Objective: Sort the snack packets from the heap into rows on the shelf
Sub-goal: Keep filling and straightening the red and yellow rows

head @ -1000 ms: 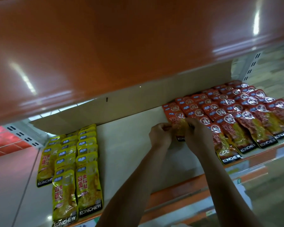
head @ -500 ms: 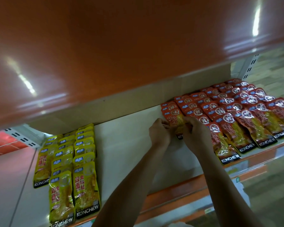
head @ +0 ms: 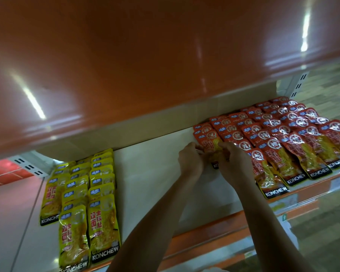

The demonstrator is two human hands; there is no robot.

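Red snack packets (head: 294, 142) lie in several overlapping rows on the right of the white shelf (head: 155, 173). Both my hands meet at the leftmost red row. My left hand (head: 190, 160) pinches the left edge of a red packet (head: 212, 146) at the front of that row, and my right hand (head: 234, 163) grips its right side, covering its lower half. Yellow snack packets (head: 86, 195) lie in three overlapping rows on the left of the shelf. No heap is in view.
An orange shelf board (head: 145, 55) hangs low overhead and hides the back of the shelf. A cardboard back panel (head: 165, 120) runs behind the rows. The shelf's orange front lip (head: 224, 228) carries price tags. Slotted uprights (head: 298, 85) stand at both ends.
Both hands stay on the same red packet at the leftmost red row. The view has shifted slightly; the hands barely moved.
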